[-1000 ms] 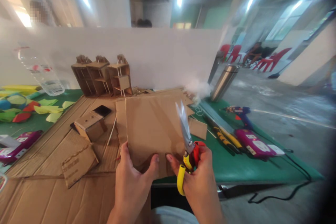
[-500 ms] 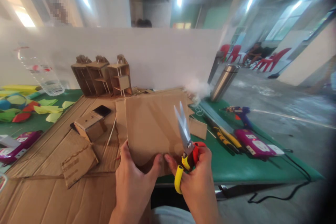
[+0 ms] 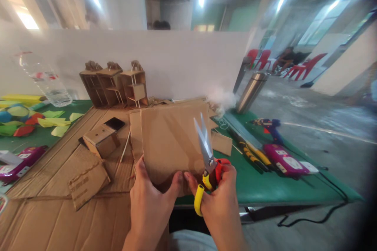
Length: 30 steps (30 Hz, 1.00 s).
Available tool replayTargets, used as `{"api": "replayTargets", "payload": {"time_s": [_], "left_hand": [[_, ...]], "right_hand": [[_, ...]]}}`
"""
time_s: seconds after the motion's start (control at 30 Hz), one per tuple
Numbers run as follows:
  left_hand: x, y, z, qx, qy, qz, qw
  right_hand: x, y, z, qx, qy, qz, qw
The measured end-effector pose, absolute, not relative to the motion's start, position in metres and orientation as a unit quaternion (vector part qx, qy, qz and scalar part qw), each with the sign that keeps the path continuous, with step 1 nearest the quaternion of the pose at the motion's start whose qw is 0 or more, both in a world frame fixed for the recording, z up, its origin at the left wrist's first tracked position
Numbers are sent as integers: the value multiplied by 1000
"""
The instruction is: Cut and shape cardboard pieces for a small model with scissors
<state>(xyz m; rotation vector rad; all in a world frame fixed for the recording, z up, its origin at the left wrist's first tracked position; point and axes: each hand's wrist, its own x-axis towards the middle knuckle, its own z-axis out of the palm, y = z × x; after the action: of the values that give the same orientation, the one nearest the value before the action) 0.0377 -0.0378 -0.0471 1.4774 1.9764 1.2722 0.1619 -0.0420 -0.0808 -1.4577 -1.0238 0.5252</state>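
My left hand point(image 3: 154, 196) grips the lower left corner of a square cardboard piece point(image 3: 173, 137), its thumb lying on the near face. At the lower right edge, my right hand point(image 3: 219, 192) has its thumb on the same piece. That hand also holds scissors point(image 3: 207, 149) with red and yellow handles, their blades slightly apart and pointing up in front of the cardboard. Left of the piece lie a small cardboard box point(image 3: 100, 141), a dark phone-like object point(image 3: 114, 124), a thin white stick point(image 3: 125, 147) and a cut cardboard scrap point(image 3: 88, 178).
Small cardboard shelves point(image 3: 113, 86) stand at the back beside a plastic bottle point(image 3: 45, 80). To the right are a steel flask point(image 3: 252, 92), yellow-black cutters point(image 3: 253, 155), a glue gun point(image 3: 269, 125) and a purple case point(image 3: 287, 159). Cardboard sheets point(image 3: 59, 223) cover the green table's left side.
The scissors and my right hand have shifted very slightly left. Both hands keep the same hold on the cardboard piece.
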Motion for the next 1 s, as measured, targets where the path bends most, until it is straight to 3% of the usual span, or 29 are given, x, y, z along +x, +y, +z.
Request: {"api": "replayTargets", "payload": {"time_s": [0.47, 0.73, 1.0], "left_hand": [[34, -36, -49, 522, 692, 446, 225], [18, -35, -57, 478, 497, 575, 440], [-1, -24, -12, 345, 453, 693, 442]], "right_hand": [[163, -42, -81, -628, -443, 245, 592], [166, -38, -75, -587, -406, 308, 629], [186, -44, -123, -503, -392, 372, 675]]}}
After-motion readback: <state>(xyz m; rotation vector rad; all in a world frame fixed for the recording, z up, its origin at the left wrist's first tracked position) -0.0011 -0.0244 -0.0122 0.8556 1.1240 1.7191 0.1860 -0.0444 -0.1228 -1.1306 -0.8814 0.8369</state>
